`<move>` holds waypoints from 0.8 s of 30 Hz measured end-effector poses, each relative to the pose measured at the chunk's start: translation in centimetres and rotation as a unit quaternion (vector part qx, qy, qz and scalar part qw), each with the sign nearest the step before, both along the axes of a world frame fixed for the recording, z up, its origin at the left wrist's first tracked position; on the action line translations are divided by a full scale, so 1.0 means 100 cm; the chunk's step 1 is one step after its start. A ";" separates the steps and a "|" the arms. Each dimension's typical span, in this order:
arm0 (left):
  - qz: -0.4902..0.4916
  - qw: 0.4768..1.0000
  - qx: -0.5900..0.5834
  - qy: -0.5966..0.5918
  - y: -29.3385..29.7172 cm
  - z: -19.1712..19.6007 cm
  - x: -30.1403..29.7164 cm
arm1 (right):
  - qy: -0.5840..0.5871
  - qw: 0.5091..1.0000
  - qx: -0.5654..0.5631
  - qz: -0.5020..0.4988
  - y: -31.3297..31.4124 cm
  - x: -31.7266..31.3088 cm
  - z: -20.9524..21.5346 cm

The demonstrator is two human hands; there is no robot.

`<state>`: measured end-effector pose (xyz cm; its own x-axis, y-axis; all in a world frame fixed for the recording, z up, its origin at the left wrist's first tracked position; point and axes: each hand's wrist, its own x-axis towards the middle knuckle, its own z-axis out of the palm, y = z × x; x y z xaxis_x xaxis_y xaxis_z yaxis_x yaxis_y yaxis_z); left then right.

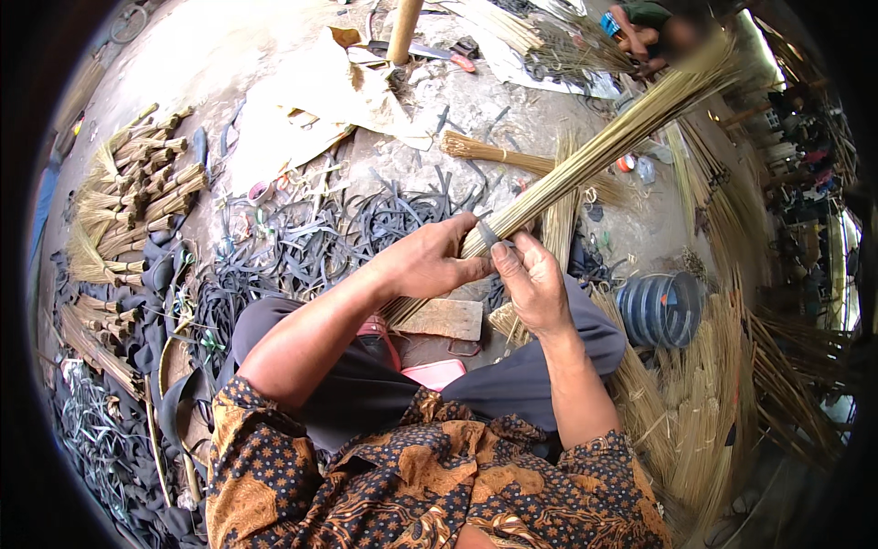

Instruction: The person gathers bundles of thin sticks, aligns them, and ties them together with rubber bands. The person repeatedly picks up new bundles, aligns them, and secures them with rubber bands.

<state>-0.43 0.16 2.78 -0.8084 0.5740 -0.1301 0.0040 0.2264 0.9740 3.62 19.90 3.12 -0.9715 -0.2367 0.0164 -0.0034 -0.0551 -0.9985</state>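
Note:
A long bundle of thin yellowish sticks (594, 165) slants across in front of me, from my lap up to the far right, fanning out at its far end. My left hand (437, 259) is wrapped round its lower part. A dark rubber-like strip (488, 232) goes round the bundle between my hands. My right hand (535, 282) pinches beside the bundle, thumb and fingers at the strip; the strip's end is hidden in the fingers. Under the bundle's near end lies a wooden block (444, 319) by my crossed legs.
Loose dark strips (311, 238) cover the ground ahead. Tied stick bundles (137, 197) are piled at the left, and loose sticks (686, 403) lie at the right beside a dark ribbed cylinder (658, 309). A knife (430, 53) lies near a wooden post (403, 32). Another person (640, 32) sits far right.

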 end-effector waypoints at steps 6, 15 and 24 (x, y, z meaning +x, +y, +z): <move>0.056 0.955 -0.250 0.150 -0.012 -0.030 -0.012 | -0.088 0.990 0.105 0.037 0.001 0.001 -0.002; 0.132 0.973 -0.149 0.117 -0.022 -0.016 -0.014 | -0.068 0.989 0.122 0.050 0.037 0.030 0.016; -0.186 0.879 0.272 -0.343 -0.003 0.018 0.003 | 0.217 0.941 0.256 0.039 0.052 -0.006 0.005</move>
